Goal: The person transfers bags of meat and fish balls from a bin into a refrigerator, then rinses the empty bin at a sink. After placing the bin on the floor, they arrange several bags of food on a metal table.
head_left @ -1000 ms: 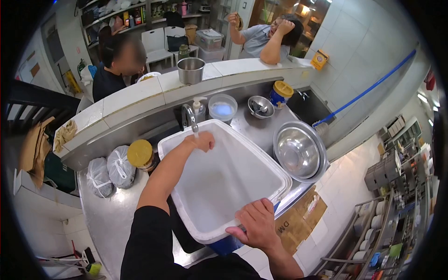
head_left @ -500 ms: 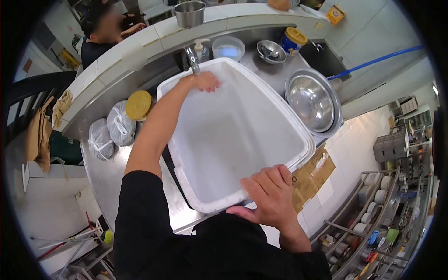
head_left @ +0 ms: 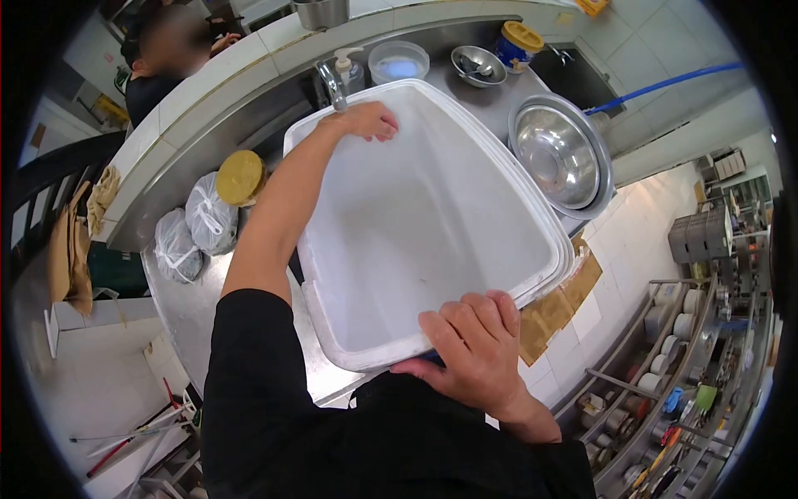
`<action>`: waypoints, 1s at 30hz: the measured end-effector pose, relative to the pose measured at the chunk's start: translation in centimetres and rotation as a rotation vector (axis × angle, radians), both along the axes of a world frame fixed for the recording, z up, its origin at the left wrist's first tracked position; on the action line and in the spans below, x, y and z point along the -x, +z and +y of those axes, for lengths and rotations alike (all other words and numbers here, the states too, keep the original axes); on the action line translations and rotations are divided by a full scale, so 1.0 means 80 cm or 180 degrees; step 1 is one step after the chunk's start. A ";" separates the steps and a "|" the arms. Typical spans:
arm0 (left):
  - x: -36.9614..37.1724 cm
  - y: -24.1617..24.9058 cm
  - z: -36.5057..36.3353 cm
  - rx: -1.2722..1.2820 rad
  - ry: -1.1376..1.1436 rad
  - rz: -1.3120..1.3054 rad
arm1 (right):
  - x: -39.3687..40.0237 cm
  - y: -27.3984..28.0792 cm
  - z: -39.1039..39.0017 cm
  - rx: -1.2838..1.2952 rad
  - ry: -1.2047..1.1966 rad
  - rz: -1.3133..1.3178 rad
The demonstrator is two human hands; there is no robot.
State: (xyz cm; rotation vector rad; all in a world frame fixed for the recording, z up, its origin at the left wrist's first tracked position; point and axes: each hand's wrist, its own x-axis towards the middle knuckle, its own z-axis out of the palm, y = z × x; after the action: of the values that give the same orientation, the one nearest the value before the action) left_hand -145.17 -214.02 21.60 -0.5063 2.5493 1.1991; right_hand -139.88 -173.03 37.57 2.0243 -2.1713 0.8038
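Observation:
A large white plastic tub point(head_left: 416, 224) lies tilted over the steel sink counter, its opening facing me. My left hand point(head_left: 370, 122) reaches over its far left corner, just below the faucet point(head_left: 332, 86). The fingers of that hand are curled together against the inner wall, and no object shows in them. At the near right rim, my right hand point(head_left: 474, 345) is clamped on the tub, fingers over the edge and thumb outside. Some dark specks and a greyish sheen mark the tub's inside.
Nested metal bowls point(head_left: 557, 154) stand right of the tub. Behind it are a soap pump bottle point(head_left: 349, 71), a clear container point(head_left: 399, 62), a small bowl with utensils point(head_left: 479, 66) and a blue bucket point(head_left: 519, 46). Tied plastic bags point(head_left: 210, 214) sit left. A person point(head_left: 158, 62) is beyond the ledge.
My view has shifted slightly, and the tub's far end sits higher in it. My left hand's fingers have curled in more. My right hand keeps its hold on the rim.

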 end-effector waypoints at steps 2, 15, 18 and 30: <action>0.001 -0.001 0.004 -0.0090 -0.0047 0.0115 | -0.003 0.000 -0.002 -0.0029 -0.0024 0.0002; -0.082 0.001 -0.008 0.0968 -0.0389 -0.1001 | 0.006 -0.010 -0.020 0.0107 0.0187 0.0117; -0.131 0.019 -0.024 0.1495 -0.0234 -0.0030 | 0.018 -0.011 -0.032 0.0254 0.0413 0.0063; -0.288 0.059 0.097 -0.0780 0.2837 0.0918 | 0.102 0.036 0.116 0.0434 0.1087 -0.0345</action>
State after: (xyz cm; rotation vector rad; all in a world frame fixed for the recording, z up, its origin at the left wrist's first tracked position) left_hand -122.15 -206.24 26.28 -1.6057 2.3649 1.9414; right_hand -148.06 -163.78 40.47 2.3618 -1.7815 1.0885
